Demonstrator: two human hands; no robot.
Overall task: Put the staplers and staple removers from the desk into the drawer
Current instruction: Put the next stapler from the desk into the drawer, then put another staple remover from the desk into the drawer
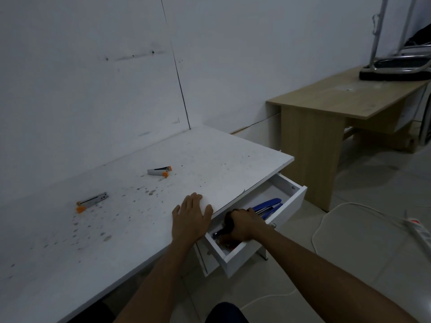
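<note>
Drawer [247, 252] stands open under the white desk [210, 155], with a blue stapler [268, 204] lying inside. Right hand [245, 226] is in the drawer, fingers curled round a black object [229, 221]. Left hand [191, 215] lies flat at the desk edge, fingers straight. On the desk, well apart — a white-and-orange tool [159, 171] and a metal-and-orange tool [92, 202].

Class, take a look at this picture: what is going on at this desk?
A person is clearing a white desk into its open drawer. The right hand is down in the drawer, gripping a dark tool, likely a stapler, beside a blue stapler already inside. The left hand rests flat on the desk near its edge. The nearer orange-tipped tool and the farther orange-tipped tool lie on the desk, not yet put away.
</note>
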